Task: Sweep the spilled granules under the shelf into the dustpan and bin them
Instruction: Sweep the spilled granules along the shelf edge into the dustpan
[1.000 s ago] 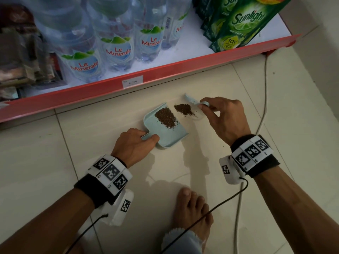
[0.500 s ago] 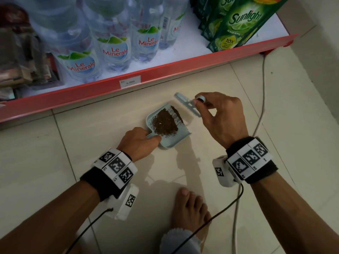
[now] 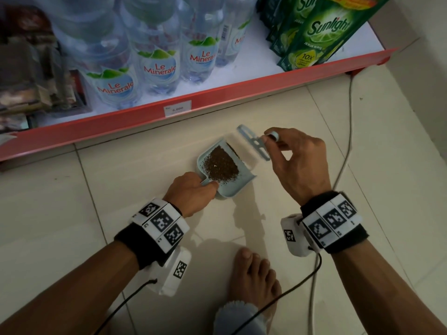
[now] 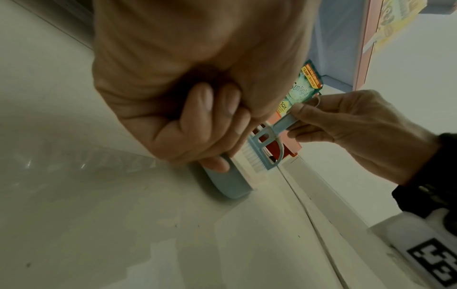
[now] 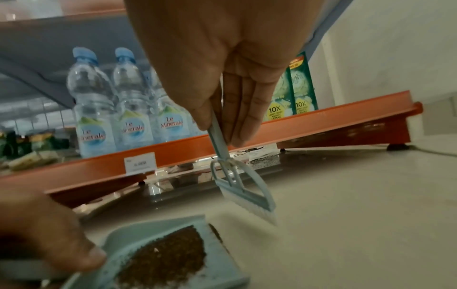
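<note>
A small light-blue dustpan (image 3: 244,182) lies on the tiled floor in front of the red shelf, holding a heap of brown granules (image 3: 221,166). A thin dark line of granules (image 3: 234,151) lies along the pan's open lip. My left hand (image 3: 191,192) grips the pan's handle (image 4: 226,183). My right hand (image 3: 300,163) pinches the handle of a small blue brush (image 3: 254,145), lifted off the floor just right of the lip. In the right wrist view the brush (image 5: 243,190) hangs bristles down above the dustpan (image 5: 230,267) and its granules (image 5: 168,258).
The red shelf edge (image 3: 217,97) runs across the back, with water bottles (image 3: 159,64) and green soap pouches (image 3: 314,32) on it. A grey cable (image 3: 348,131) trails along the floor on the right. My bare foot (image 3: 254,281) rests behind the dustpan.
The brush swept the loose pile on the floor into the dustpan, then lifted off the floor. The left hand and pan shifted slightly toward the shelf.
</note>
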The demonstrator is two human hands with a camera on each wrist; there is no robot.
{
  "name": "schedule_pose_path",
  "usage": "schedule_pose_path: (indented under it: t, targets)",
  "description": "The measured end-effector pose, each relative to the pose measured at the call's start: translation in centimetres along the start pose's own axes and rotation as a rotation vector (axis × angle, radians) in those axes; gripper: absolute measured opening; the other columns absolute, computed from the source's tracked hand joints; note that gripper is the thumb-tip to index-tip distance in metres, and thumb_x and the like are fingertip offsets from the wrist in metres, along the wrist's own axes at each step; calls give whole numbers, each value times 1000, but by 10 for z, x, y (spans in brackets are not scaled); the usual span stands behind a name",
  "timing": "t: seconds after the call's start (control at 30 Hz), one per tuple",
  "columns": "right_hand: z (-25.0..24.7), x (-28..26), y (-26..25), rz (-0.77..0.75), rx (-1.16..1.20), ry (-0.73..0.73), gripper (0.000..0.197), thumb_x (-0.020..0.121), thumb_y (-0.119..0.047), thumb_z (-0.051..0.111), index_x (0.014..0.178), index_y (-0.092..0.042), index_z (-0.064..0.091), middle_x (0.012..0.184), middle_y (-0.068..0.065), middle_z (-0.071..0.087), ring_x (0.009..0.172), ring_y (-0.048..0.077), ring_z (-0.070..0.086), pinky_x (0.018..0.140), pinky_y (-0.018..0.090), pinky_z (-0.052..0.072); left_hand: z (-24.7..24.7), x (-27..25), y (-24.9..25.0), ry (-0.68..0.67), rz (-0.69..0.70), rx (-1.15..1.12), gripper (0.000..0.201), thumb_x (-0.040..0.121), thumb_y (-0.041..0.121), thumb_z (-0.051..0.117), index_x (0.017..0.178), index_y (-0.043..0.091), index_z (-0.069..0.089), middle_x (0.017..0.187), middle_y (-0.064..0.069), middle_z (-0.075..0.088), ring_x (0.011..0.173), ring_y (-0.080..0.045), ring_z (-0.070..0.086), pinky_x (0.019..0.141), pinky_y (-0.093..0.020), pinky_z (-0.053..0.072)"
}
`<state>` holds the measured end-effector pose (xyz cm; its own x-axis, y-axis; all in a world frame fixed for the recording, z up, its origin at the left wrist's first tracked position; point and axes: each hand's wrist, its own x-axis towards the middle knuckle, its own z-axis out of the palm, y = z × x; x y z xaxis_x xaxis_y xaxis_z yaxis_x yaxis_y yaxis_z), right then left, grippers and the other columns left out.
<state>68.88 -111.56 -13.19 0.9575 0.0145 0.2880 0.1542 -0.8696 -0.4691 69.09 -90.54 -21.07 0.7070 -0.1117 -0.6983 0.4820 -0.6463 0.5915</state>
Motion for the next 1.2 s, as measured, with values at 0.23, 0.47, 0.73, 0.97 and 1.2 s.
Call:
schedule_pose_path:
  t: [0.23, 0.47, 0.73, 0.97, 1.2]
  targets:
    - [9, -18, -22, 1, -10, -274, 21, 100, -22, 54, 100, -8, 71, 84, 7, 68, 69, 22, 64, 66, 38, 56, 3, -3, -1, -28, -5, -34, 34, 87, 43, 61, 76, 14, 74, 62, 0, 59, 58, -19, 53, 52, -24, 38]
    - [-7, -4, -24, -31, 55, -140, 22, 100, -23, 56, 100, -8, 72, 90, 9, 72, 73, 22, 67, 68, 39, 58, 1, -7, -12, -5, 96, -46, 44, 90, 51, 59, 58, 22, 68, 51, 15, 58, 60, -14, 56, 61, -27, 43]
    - [14, 44, 6, -143, -18, -287, 23, 96, -15, 62, 115, -8, 73, 113, 11, 73, 98, 26, 71, 91, 43, 57, 0, -21, -32, 17, 195, -31, 43, 92, 48, 58, 58, 22, 66, 41, 26, 55, 56, -8, 55, 62, -26, 39]
    - [-16, 15, 23, -301, -116, -629, 28, 99, -18, 56, 123, -17, 70, 118, 8, 72, 102, 28, 68, 89, 38, 54, -7, -32, -54, 54, 132, -94, 42, 90, 49, 61, 59, 21, 67, 40, 22, 54, 55, -11, 54, 62, -26, 39]
    - [-32, 17, 29, -324, -1, -427, 24, 96, -14, 62, 118, -13, 72, 114, 4, 73, 101, 19, 71, 92, 36, 56, -10, -36, -55, 65, 137, -71, 44, 90, 49, 60, 56, 22, 66, 40, 21, 54, 54, -9, 53, 60, -27, 38]
